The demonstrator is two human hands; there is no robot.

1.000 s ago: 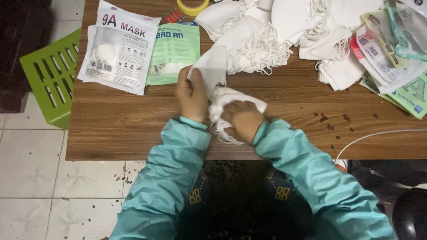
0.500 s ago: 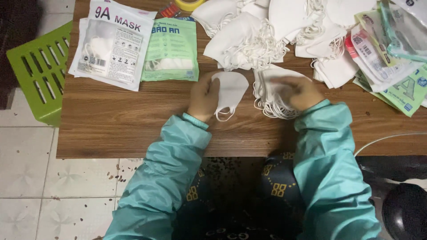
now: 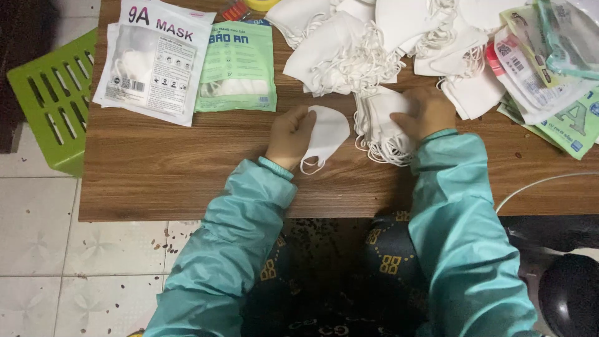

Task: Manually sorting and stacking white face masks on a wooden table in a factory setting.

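Observation:
My left hand (image 3: 288, 135) pinches a single white face mask (image 3: 327, 132) that lies folded on the wooden table (image 3: 168, 178), its ear loop trailing toward me. My right hand (image 3: 424, 111) rests on a stack of white masks (image 3: 384, 128) with tangled loops, fingers curled over its top edge. Both arms wear teal sleeves. A loose heap of more white masks (image 3: 374, 43) lies just beyond both hands.
Two flat mask packets lie at the far left: a white one (image 3: 156, 59) and a green one (image 3: 240, 65). More printed packets (image 3: 549, 75) pile up at the far right. A green plastic stool (image 3: 53, 97) stands left of the table. A white cable (image 3: 549, 181) curves at the right edge.
My hands have parted: the left has drawn one mask off to the left, and the right has carried the stack to the right and set it flat.

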